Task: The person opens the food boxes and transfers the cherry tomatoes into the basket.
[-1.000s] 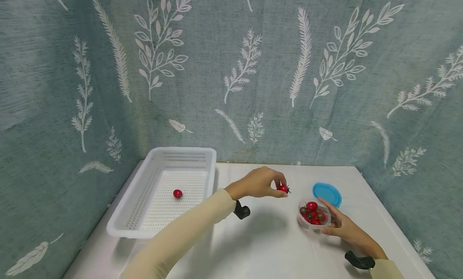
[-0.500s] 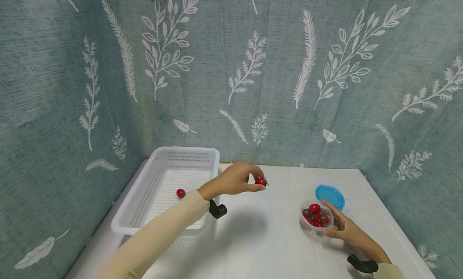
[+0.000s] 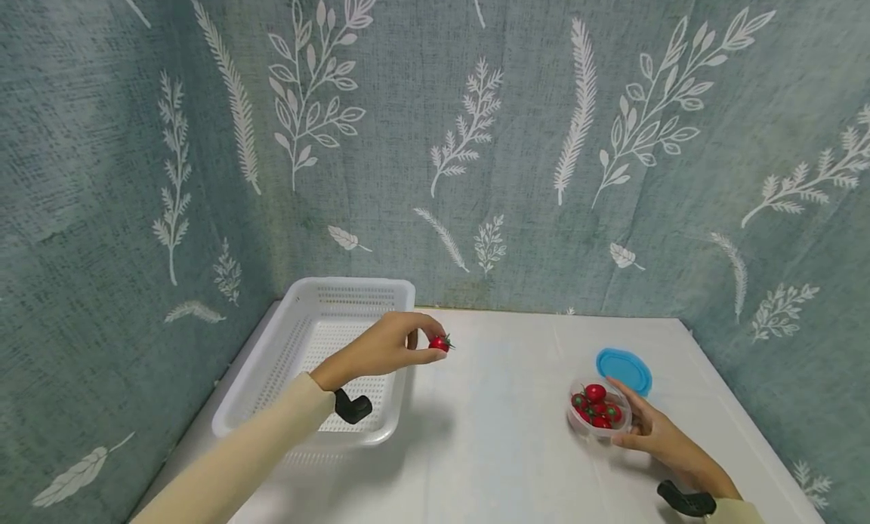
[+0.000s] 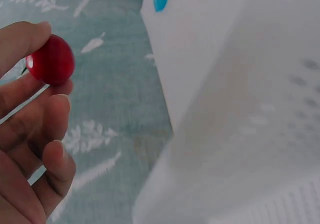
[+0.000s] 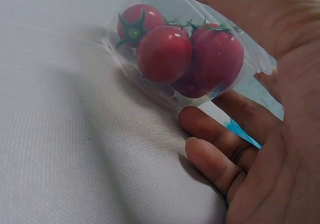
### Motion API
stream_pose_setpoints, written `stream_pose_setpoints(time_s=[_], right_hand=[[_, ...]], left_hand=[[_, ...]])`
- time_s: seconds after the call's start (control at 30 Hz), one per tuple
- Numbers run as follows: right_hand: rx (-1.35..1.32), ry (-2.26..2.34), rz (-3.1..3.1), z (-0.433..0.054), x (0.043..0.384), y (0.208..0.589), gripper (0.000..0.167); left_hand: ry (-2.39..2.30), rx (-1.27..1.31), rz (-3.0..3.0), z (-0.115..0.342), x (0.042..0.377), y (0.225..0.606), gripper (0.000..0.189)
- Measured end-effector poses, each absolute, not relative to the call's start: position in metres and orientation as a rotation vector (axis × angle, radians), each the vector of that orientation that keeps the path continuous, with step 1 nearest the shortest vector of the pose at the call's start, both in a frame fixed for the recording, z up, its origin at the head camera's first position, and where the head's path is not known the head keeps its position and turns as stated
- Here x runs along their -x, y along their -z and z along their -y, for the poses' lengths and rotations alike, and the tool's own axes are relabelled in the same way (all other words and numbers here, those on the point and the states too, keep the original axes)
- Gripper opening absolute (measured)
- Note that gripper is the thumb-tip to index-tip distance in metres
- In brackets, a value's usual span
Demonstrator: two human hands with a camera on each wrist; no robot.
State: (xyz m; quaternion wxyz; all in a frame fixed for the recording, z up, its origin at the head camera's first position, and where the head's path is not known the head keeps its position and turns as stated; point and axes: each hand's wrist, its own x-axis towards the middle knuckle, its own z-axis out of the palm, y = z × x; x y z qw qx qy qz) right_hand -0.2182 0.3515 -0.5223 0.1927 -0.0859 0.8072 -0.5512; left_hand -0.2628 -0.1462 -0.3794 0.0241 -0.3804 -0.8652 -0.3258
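Between its thumb and fingertips, my left hand (image 3: 390,344) pinches a red cherry tomato (image 3: 439,343) with a green stem, raised by the right rim of the white basket (image 3: 401,403). The left wrist view shows this cherry tomato (image 4: 52,60) up close, its other fingers loosely bent below. My right hand (image 3: 655,433) grips the right side of a small clear tub (image 3: 578,429) with curled thumb and fingers. Several cherry tomatoes (image 3: 595,393) lie inside it; in the right wrist view the tomatoes (image 5: 164,54) show through the clear wall. My left forearm hides part of the basket's inside.
A blue round lid (image 3: 624,371) lies on the white table (image 3: 503,433) behind the tub. Grey-green cloth (image 3: 408,131) with white leaf prints stands around the back and sides. The basket's tall rim rises at the left.
My left hand has carried the cherry tomato leftward from near the tub to the basket's right rim. The forearm now covers the tomato seen earlier in the basket. My right hand stays on the tub.
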Motion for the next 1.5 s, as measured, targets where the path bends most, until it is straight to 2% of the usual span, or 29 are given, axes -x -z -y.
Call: stream_pose_setpoints(time_s=[0.43,0.63,0.8,1.03,1.33,1.5], right_hand=[[0.234,1.57,-2.246,-0.351,0.217,0.521,0.094],[0.254,1.569,-2.239,-0.351,0.216,0.523,0.093],[0.168,1.537,-2.284,-0.349,0.219,0.523,0.097],[0.166,1.52,-2.308,-0.349,0.22,0.523,0.099],[0.226,1.54,-2.312,-0.348,0.217,0.519,0.1],[0.204,1.535,-2.318,-0.348,0.216,0.518,0.1]], left_hand=[[0.967,0.983,2.635,0.21,0.252,0.391,0.025],[0.907,0.866,2.728,0.237,0.248,0.405,0.017],[0.894,0.843,2.813,0.253,0.246,0.41,0.016],[0.825,0.804,2.919,0.27,0.248,0.414,0.019],[0.785,0.699,2.954,0.28,0.254,0.414,0.033],[0.753,0.715,2.926,0.279,0.259,0.409,0.032]])
